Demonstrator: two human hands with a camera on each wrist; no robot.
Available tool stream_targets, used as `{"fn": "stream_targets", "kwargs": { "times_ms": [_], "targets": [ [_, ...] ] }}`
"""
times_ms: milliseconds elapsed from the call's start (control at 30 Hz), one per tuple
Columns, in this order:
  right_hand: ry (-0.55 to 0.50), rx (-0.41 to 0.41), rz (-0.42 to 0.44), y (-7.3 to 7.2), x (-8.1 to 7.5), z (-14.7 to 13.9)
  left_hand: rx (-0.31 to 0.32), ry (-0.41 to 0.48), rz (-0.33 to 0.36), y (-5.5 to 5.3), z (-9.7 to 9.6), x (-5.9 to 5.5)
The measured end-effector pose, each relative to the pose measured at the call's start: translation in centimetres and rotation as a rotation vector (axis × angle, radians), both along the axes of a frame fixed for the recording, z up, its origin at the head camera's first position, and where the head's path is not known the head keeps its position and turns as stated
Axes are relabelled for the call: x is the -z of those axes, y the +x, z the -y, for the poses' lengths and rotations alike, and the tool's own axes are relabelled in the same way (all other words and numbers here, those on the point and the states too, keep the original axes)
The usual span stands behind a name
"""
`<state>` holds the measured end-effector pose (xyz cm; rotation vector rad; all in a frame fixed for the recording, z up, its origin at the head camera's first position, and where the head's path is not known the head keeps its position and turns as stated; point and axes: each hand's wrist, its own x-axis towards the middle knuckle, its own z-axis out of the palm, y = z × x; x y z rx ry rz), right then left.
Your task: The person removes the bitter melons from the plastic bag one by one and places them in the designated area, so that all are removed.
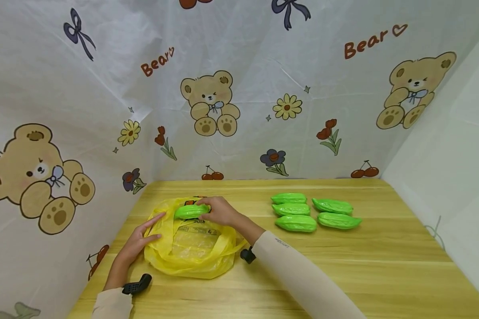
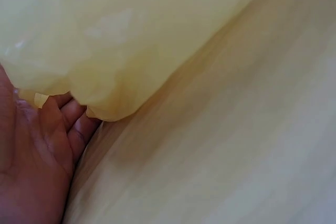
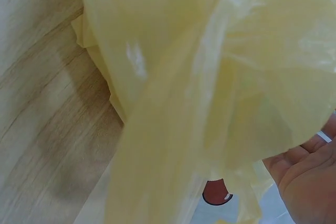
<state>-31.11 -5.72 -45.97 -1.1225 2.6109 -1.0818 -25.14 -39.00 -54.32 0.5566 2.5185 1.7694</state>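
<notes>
A yellow plastic bag [image 1: 195, 266] lies on the table with its mouth spread open. On its left side, my left hand [image 1: 137, 241] holds the plastic, thumb and forefinger apart; the left wrist view shows other fingers [image 2: 79, 121] partly under the film. My right hand [image 1: 221, 211] grips one end of a bright green, ridged bitter melon [image 1: 189, 212] over the far part of the bag's mouth. From the right wrist, the bag [image 3: 173, 93] covers most of the view, hiding the melon and the fingertips of the right hand [image 3: 310, 177].
To the right on the wooden table [image 1: 343, 261] lie several more green bitter melons [image 1: 295, 223] in two columns. A patterned sheet [image 1: 255, 88] hangs behind and at the left. A white wall [image 1: 451, 146] borders the right, with a thin cord [image 1: 437, 232] near the table edge.
</notes>
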Motion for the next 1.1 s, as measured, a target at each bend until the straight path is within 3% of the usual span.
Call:
{"fn": "stream_targets", "kwargs": {
  "times_ms": [900, 1100],
  "targets": [
    [0.056, 0.080, 0.082, -0.8, 2.0, 1.1, 0.001, -0.017, -0.012, -0.1, 0.0, 0.0],
    [0.060, 0.095, 0.054, -0.8, 2.5, 1.2, 0.003, -0.018, -0.019, -0.1, 0.0, 0.0]
  ]
}}
